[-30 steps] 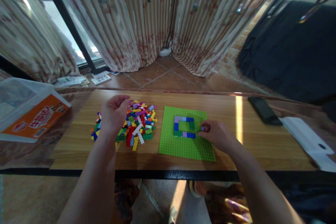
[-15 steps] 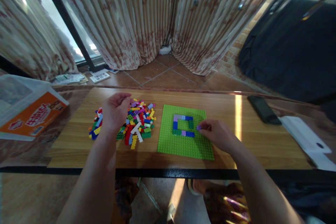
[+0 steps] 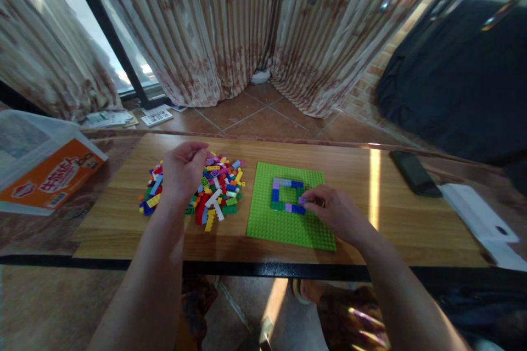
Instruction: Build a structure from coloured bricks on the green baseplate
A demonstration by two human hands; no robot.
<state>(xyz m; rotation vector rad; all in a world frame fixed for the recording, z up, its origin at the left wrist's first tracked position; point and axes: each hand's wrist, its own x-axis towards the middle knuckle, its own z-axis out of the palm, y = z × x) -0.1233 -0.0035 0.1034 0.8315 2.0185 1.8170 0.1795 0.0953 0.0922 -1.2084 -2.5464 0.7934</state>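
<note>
On the green baseplate (image 3: 263,225) a square ring of bricks (image 3: 275,196) in blue, purple and green is built up. My right hand (image 3: 329,205) pinches a small purple brick (image 3: 302,200) at the ring's right side; whether it is seated there I cannot tell. My left hand (image 3: 185,167) hovers over the pile of loose bricks (image 3: 220,189), thumb and fingers drawn together. Anything between those fingertips is too small or hidden to make out. Part of the pile lies behind the left hand and wrist.
At the far left stands a clear plastic box (image 3: 49,162) with an orange label. A dark phone (image 3: 414,173) and a white flat object (image 3: 480,214) lie on the wooden table (image 3: 354,164) at the right. Striped curtains (image 3: 214,38) hang beyond.
My right hand has moved left with the purple brick, from beside the ring onto its right side. The left hand stays over the pile, nearly still.
</note>
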